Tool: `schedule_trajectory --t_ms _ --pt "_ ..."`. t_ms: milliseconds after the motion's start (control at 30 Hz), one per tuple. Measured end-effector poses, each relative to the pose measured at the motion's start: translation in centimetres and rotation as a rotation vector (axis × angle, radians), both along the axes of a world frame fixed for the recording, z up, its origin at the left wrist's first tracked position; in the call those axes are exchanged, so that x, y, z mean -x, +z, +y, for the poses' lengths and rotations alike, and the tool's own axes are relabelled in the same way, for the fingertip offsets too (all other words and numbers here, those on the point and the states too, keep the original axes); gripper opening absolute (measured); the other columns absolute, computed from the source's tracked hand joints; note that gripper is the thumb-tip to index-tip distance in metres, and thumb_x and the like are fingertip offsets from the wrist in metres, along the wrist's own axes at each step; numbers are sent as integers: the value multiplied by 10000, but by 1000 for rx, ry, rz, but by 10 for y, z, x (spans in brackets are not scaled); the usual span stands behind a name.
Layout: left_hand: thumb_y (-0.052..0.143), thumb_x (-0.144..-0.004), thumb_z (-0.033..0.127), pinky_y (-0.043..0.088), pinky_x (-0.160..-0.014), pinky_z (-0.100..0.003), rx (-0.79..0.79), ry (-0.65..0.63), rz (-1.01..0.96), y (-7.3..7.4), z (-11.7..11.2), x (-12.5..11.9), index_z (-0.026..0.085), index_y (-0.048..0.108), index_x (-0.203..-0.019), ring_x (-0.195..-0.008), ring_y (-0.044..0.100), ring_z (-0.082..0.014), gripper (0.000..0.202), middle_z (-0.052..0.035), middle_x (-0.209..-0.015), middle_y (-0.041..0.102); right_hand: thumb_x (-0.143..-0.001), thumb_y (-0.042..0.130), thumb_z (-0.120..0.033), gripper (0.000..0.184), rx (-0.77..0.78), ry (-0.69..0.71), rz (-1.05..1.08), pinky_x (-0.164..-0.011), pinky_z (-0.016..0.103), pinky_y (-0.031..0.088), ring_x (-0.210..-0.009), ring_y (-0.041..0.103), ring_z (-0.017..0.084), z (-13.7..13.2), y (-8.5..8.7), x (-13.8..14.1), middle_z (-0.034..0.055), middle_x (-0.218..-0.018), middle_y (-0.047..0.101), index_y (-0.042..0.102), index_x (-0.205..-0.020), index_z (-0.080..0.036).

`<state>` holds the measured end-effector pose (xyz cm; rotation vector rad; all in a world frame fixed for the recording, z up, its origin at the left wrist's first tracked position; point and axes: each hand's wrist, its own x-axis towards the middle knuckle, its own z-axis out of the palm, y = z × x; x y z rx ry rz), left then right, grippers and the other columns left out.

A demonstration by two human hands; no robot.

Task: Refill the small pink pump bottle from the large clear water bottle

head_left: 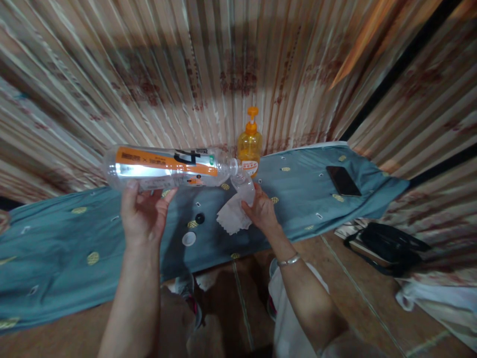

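Observation:
My left hand (pixel 144 211) is closed around a large clear plastic bottle (pixel 167 168) with an orange and silver label, lying sideways in the air. The bottle's neck points right and meets the mouth of a small clear plastic container (pixel 244 184). Fingers and thumb of my right hand (pixel 262 207) grip that container, which is tilted; its exact kind is hard to make out. Below it, a pale cloth or tissue (pixel 234 215) with a jagged edge lies near my right thumb. Just behind stands an orange pump bottle (pixel 249 149), upright.
A white cap (pixel 189 238) and a small black round piece (pixel 200 218) lie on the blue-green cloth (pixel 294 199). Towards the right end is a dark phone (pixel 343 180). A black bag (pixel 389 243) sits lower right. Behind hangs a striped curtain (pixel 160 74). Part of another hand (pixel 4 220) shows at the left edge.

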<state>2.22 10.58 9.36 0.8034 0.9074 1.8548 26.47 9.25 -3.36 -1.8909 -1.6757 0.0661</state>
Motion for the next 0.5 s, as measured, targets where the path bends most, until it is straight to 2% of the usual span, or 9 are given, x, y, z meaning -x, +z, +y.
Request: schedule_trajectory --t_ms 200,367,500 --pt "889 -520 556 649 -754 -390 4 10 12 1 -1 -1 243 697 -793 -1057 692 -312 459 -78 -969 775 -894 684 -263 626 -24 4 18 -1015 452 601 -1156 744 341 0 -1 -1 244 -1243 768 511 -1459 -56" --pt "901 -504 546 650 -788 -419 18 14 -7 2 -1 -1 232 652 -718 -1029 686 -302 454 -67 -912 766 -884 662 -266 637 -52 21 45 -982 466 611 -1129 746 349 2 -4 -2 234 -1233 774 507 -1469 -66" --pt "890 -529 552 632 -846 -460 1 14 -3 0 0 -1 234 636 -726 -1063 671 -320 452 -67 -891 749 -882 663 -257 647 -53 18 40 -980 473 612 -1133 746 350 2 -5 -3 230 -1229 774 490 -1478 -74"
